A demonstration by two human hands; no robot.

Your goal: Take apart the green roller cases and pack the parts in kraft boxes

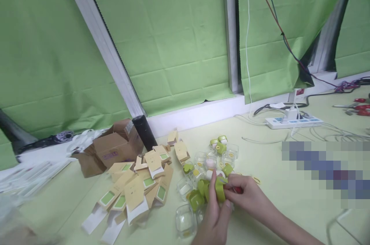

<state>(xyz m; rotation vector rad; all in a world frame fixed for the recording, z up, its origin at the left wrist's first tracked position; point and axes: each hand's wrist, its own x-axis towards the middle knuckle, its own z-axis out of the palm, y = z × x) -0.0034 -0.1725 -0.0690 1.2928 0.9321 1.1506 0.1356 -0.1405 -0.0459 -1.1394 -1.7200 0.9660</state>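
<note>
Green strap (220,191) between raised left hand (214,214) and curled right hand (249,197)

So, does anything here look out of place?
Yes. The tan card packets lie in a loose heap beside the brown box, whose flaps hang open. The green curtain is pulled aside at its lower corner, showing a gap. The left hand and right hand pinch a green piece.
</note>
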